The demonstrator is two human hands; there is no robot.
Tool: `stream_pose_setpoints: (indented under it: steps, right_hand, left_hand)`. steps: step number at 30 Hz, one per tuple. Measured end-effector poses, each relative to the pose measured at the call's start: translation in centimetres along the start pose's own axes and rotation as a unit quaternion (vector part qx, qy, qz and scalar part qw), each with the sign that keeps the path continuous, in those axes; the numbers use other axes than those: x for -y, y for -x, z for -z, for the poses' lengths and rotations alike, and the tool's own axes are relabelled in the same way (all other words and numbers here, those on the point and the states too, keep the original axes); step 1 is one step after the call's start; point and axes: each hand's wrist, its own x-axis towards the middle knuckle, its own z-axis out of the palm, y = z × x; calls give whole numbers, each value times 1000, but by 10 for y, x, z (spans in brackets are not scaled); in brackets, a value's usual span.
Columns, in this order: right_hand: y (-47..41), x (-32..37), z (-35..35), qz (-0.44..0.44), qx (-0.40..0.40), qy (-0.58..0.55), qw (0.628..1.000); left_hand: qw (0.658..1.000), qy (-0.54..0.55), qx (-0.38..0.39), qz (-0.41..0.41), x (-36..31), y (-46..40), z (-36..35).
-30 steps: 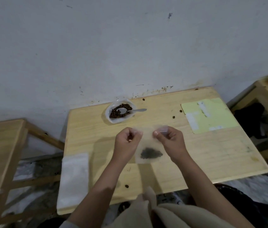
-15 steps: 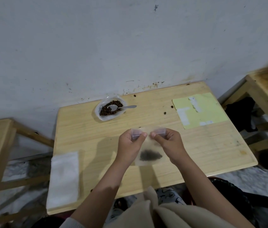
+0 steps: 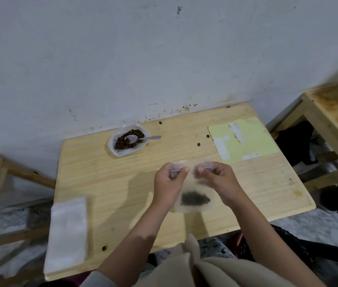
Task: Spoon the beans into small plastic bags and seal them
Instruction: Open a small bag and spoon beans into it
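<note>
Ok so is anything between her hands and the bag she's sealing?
No. The left hand and right hand already pinch the top edge of the small bag, one at each end, with nothing visible between fingers and plastic.

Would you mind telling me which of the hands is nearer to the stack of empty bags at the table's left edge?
Left. The left hand pinches the filled bag just right of the stack of empty bags; the right hand pinches it farther right.
</note>
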Motion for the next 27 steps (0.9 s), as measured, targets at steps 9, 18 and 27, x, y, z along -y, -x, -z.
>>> stream_pose_setpoints:
  steps: [9, 18, 27]
  right_hand:
    - [-19, -1, 52, -13, -123, 65, 990]
    - [-80, -27, 73, -14, -186, 219, 958]
    - [-102, -43, 76, -5, -117, 368, 922]
  left_hand:
    - [995, -39, 28, 84, 21, -14, -38]
    - [982, -172, 5, 75, 47, -68, -57]
    - [954, -290, 20, 78, 55, -94, -52]
